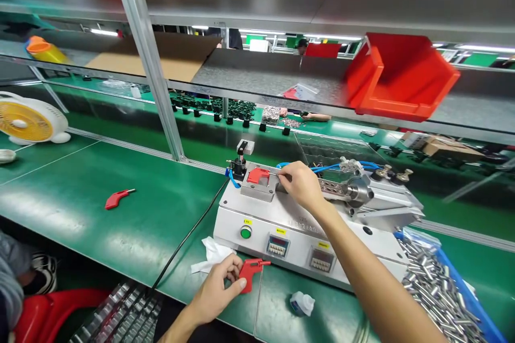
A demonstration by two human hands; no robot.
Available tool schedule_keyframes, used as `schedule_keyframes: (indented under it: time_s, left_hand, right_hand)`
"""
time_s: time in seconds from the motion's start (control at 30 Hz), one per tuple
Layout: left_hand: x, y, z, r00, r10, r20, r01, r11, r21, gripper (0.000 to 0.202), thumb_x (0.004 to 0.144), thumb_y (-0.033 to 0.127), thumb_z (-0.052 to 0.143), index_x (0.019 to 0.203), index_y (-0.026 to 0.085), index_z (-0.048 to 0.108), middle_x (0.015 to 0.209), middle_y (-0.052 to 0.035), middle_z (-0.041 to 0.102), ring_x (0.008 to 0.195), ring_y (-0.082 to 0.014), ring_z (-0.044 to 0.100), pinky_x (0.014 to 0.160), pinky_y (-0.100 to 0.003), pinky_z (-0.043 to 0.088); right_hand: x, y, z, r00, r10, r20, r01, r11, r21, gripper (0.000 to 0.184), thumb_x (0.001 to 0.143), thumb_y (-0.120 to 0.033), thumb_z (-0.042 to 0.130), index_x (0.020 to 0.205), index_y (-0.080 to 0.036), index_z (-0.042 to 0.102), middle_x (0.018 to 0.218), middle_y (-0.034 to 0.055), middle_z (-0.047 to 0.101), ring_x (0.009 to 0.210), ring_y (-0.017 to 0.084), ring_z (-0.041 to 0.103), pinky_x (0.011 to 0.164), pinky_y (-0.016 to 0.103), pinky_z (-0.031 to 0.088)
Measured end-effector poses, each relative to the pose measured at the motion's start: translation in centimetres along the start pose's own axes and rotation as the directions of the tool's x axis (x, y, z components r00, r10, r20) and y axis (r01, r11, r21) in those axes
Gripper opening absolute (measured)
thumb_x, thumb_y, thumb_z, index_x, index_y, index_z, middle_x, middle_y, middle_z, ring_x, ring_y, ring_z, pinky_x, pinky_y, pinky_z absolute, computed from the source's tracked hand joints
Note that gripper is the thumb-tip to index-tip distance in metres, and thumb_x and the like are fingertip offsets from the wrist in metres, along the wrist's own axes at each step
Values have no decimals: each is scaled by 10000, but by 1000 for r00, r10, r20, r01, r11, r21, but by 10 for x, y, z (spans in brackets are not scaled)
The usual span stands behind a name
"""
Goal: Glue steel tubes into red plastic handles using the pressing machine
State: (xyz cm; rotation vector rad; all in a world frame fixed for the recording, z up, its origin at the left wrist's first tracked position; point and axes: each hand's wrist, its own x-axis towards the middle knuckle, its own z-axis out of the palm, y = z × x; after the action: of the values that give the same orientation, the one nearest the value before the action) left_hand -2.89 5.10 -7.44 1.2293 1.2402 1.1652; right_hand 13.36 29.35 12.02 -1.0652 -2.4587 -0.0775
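Note:
My left hand (219,285) is closed on a red plastic handle part (250,272) near the front edge of the green bench. My right hand (301,184) reaches over the white press machine (289,225), fingers pinched on a thin metal pin (277,172) beside a second red handle part (258,175) seated in the grey fixture (259,188). A third red handle part with a metal pin (116,198) lies loose on the bench to the left.
A blue tray of metal pins (442,289) sits at the right. A white cloth (211,254) and small bottle (301,303) lie by the machine. A fan (28,120) stands far left, a red bin (396,77) on the shelf above. Another person's hand (316,116) rests across the bench.

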Motion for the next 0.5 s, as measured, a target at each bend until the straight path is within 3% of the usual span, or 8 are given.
schedule_keyframes:
  time_s: [0.13, 0.33, 0.5]
  left_hand:
    - [0, 3, 1, 1000, 0, -3, 0, 1000, 11, 209, 922, 390, 636, 985, 192, 614, 889, -39, 641, 832, -200, 588, 788, -306, 487]
    - [1, 0, 3, 1000, 14, -4, -14, 1000, 2, 228, 936, 406, 646, 994, 186, 624, 893, -42, 651, 824, -197, 592, 779, -302, 486]
    - [10, -28, 0, 997, 69, 45, -67, 997, -41, 389, 940, 558, 710, 1025, 186, 637, 876, -45, 642, 804, -192, 587, 749, -283, 471]
  right_hand:
    - [-11, -7, -5, 999, -46, 27, 47, 999, -19, 256, 985, -124, 554, 896, -186, 786, 1011, 85, 789, 1042, 292, 665, 920, 384, 516]
    - [-14, -17, -3, 998, -61, 14, 62, 993, -98, 310, 1019, -123, 506, 1130, -157, 794, 1196, 133, 754, 1196, 314, 611, 1011, 425, 501]
    - [2, -32, -7, 997, -32, 76, 52, 958, -281, 304, 1019, -104, 515, 958, -138, 811, 1157, 174, 743, 1235, 360, 575, 970, 448, 491]
